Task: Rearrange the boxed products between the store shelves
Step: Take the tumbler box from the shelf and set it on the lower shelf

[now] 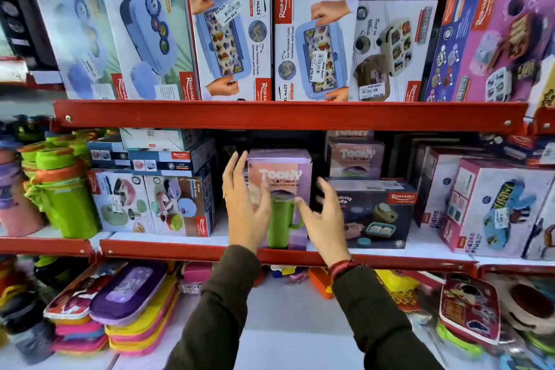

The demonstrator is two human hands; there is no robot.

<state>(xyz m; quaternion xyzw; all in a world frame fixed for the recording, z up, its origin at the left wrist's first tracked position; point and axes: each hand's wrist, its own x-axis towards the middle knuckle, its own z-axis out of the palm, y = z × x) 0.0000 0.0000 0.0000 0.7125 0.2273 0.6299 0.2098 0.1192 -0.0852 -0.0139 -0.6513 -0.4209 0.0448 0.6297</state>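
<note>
A tall pink and purple tumbler box (pixel 282 171) with a green mug pictured on it stands upright at the front of the middle shelf (pixel 168 249). My left hand (pixel 244 201) hovers at its left side, fingers spread, holding nothing. My right hand (pixel 326 219) is just in front of its right side, also spread, with a red thread at the wrist. Both look a little short of touching the box. A dark lunch box carton (pixel 375 213) stands right beside it. Two more tumbler boxes (pixel 356 156) are stacked behind.
The top shelf (pixel 288 116) carries a row of upright lunch box cartons (pixel 228 36). Stacked cartons (pixel 150 204) and green bottles (pixel 64 198) fill the middle shelf's left, white and pink boxes (pixel 498 207) its right. Flat pouches (pixel 129 291) lie on the bottom shelf.
</note>
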